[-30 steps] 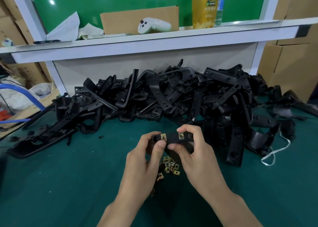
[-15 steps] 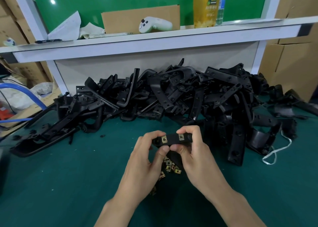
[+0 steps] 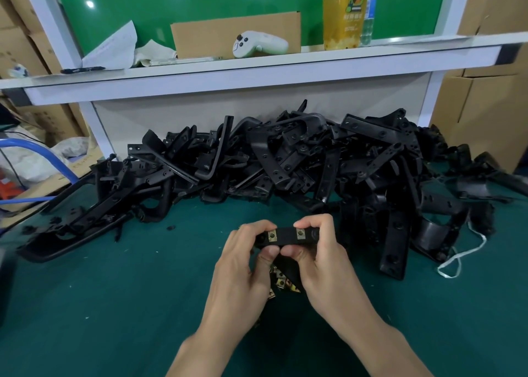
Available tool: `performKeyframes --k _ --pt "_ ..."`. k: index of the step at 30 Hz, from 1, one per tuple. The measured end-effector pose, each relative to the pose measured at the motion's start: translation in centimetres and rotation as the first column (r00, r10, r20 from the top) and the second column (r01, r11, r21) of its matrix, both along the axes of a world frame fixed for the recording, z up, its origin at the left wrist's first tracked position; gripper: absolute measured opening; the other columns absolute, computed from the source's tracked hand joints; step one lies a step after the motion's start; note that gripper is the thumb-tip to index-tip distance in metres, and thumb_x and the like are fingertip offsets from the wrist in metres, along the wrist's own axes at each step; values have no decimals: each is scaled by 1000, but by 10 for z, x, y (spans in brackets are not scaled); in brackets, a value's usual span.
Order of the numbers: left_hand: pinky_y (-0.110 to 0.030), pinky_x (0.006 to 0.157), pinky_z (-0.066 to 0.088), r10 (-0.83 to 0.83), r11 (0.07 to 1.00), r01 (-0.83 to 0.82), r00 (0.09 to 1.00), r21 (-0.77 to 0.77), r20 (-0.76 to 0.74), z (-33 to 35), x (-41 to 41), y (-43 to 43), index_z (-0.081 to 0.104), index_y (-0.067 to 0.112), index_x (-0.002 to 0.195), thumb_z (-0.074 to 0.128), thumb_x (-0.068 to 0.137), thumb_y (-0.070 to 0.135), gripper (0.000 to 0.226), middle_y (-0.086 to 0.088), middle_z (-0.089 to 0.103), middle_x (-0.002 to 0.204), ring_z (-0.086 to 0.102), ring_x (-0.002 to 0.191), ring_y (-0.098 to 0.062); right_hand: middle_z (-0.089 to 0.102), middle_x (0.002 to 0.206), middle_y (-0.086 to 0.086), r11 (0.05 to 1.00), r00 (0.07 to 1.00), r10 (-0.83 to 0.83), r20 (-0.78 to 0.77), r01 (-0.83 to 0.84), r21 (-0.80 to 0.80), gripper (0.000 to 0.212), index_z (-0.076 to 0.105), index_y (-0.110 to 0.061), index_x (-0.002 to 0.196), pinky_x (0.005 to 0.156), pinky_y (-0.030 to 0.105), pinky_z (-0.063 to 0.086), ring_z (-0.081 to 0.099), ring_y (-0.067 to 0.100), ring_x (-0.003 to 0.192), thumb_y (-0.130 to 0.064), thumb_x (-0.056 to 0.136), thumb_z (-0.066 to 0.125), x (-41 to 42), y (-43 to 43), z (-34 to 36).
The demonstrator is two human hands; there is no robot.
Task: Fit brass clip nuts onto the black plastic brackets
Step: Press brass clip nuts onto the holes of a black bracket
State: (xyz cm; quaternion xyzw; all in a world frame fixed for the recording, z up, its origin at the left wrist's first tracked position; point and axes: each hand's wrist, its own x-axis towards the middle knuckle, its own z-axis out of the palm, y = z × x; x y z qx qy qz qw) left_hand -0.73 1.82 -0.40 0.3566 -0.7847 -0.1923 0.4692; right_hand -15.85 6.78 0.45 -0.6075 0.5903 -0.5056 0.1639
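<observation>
Both hands hold one black plastic bracket (image 3: 286,236) level above the green mat. My left hand (image 3: 243,265) grips its left end and my right hand (image 3: 323,251) grips its right end, thumbs meeting under the middle. Two brass clip nuts sit on the bracket's face, one at the left (image 3: 272,236) and one at the right (image 3: 300,234). Loose brass clip nuts (image 3: 281,282) lie in a small heap on the mat beneath my hands, partly hidden by them.
A big pile of black brackets (image 3: 285,162) fills the back of the green mat (image 3: 114,291), reaching left (image 3: 94,214) and right (image 3: 394,234). A white string (image 3: 457,259) lies at the right. A white shelf (image 3: 257,71) above carries a controller, cardboard and a bottle.
The hands and bracket have stayed almost in place, with the thumbs shifting slightly under the bracket. Both nuts remain on it.
</observation>
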Motion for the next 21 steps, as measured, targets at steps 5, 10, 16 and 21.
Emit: performKeyframes --k 5,10,16,21 --pt "-11 72 41 -5 999 5 1000 32 10 -2 1 0 44 55 117 44 97 48 21 20 57 105 56 97 -7 70 88 -32 1000 1000 -2 11 2 -2 45 36 -55 107 71 32 58 69 0 85 -18 98 61 -1 -1 0" --pt "-16 74 43 1 998 -2 1000 60 23 -3 1 -1 43 55 115 48 98 40 23 19 60 103 56 97 -7 70 85 -33 1000 1000 -18 6 18 3 44 39 -53 106 75 32 58 68 -5 88 -19 97 65 -2 -2 0" --pt "-16 70 41 9 996 -11 1000 90 16 -1 2 0 42 58 114 44 92 58 22 24 59 103 58 88 -2 68 87 -37 1000 999 -24 -29 24 0 41 36 -59 107 75 33 57 66 -4 89 -30 96 62 0 -1 3" --pt "-14 66 41 21 997 -23 1000 71 19 1 0 4 42 57 121 39 90 61 31 24 60 107 53 68 7 68 89 -37 1000 1000 -22 -1 22 -8 34 37 -59 108 76 35 58 67 -3 90 -39 94 61 0 0 3"
